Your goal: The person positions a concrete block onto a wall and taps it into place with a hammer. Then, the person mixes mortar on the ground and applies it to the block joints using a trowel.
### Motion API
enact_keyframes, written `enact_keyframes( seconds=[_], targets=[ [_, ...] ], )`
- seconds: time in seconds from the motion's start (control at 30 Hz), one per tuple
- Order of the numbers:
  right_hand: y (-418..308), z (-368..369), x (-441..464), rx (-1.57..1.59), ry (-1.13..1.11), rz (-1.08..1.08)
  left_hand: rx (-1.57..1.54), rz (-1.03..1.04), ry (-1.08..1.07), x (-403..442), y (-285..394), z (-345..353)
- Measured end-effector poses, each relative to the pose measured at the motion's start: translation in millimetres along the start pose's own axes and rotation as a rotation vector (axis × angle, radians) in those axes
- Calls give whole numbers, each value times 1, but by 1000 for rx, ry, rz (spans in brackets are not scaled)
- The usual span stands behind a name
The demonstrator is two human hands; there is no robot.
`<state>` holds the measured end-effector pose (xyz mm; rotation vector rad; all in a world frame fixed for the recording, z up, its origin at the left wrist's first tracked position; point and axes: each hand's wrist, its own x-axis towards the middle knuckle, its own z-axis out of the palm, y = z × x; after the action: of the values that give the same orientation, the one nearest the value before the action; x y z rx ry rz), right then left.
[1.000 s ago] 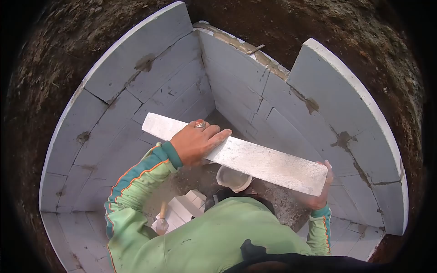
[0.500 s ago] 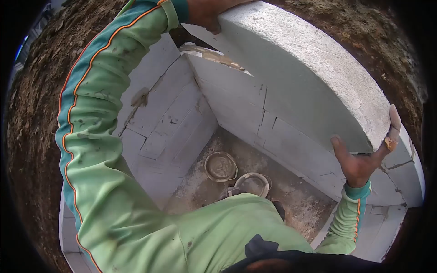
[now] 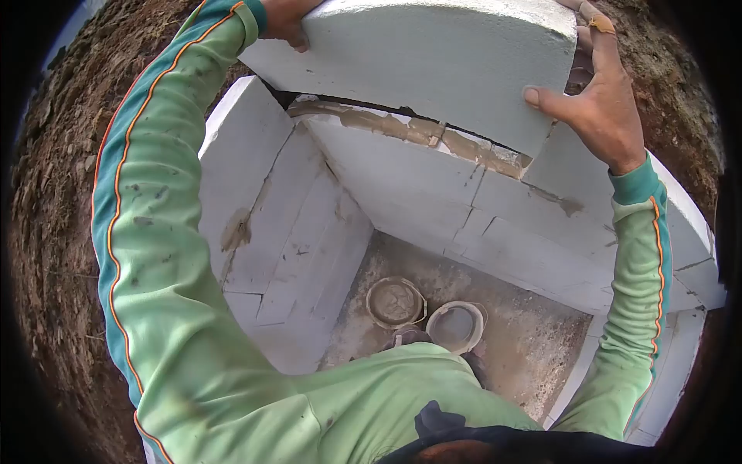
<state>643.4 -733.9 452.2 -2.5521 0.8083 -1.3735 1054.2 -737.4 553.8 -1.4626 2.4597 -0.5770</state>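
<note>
A large white aerated concrete block [image 3: 425, 66] spans the gap between my two hands, over the top of the block wall [image 3: 402, 178]. My left hand [image 3: 290, 22] grips its left end from above, the thumb against the near face. At the right end, my right hand [image 3: 599, 108] wraps round with the thumb on the near face and the fingers behind. A band of grey-brown mortar [image 3: 386, 124] runs along the wall's top just below the block. A dark gap shows between them at the left; contact at the right cannot be made out.
Below me, two round buckets, one with mortar [image 3: 396, 300] inside and another with a pale rim [image 3: 480, 331], stand on the stained floor [image 3: 533, 348]. A side wall [image 3: 270, 232] of white blocks rises at left. Rough brown earth [image 3: 62, 193] surrounds the walls.
The block has swung from a steep tilt to nearly level over the wall, uncovering the mortar band. My right hand has risen and moved left with its end; my left hand has shifted slightly left.
</note>
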Motion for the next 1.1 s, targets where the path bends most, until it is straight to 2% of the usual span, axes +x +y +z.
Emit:
enact_keyframes(
  seconds=[0.03, 0.1, 0.13, 0.2, 0.23, 0.33, 0.43, 0.47, 0.6, 0.7, 0.8, 0.9, 0.93, 1.1],
  targets=[
    [3, 3, 6, -19, -32, -39, -6, 39, 24, -1, -5, 10],
    [15, 9, 20, -60, -90, -124, -55, -9, -36, 2, -8, 20],
    [19, 12, 24, -88, -118, -91, -80, -23, -59, 6, -5, 25],
    [19, 17, 32, -138, -205, 15, -132, -224, -123, 16, -10, 60],
    [17, 16, 34, -161, -262, 95, -25, -181, -74, 14, -3, 63],
    [26, 22, 32, -478, -365, 194, -68, -207, -157, 23, -2, 76],
    [33, 17, 29, -444, -366, 134, -80, -213, -187, 30, 2, 82],
    [27, 11, 31, -374, -417, 190, -102, -178, -149, 33, -1, 90],
    [32, 2, 31, -439, -429, 178, -117, -147, -181, 40, 23, 82],
    [30, -8, 24, -530, -403, 24, -111, -126, -148, 50, 33, 88],
    [41, -14, 26, -508, -457, 120, -92, -89, -78, 56, 41, 93],
    [37, -15, 26, -516, -460, 111, -34, -94, -167, 54, 49, 76],
    [36, -15, 27, -515, -461, 110, -50, -16, -202, 56, 46, 64],
    [43, -15, 28, -568, -488, 42, -71, -40, -201, 57, 49, 68]
  ],
)
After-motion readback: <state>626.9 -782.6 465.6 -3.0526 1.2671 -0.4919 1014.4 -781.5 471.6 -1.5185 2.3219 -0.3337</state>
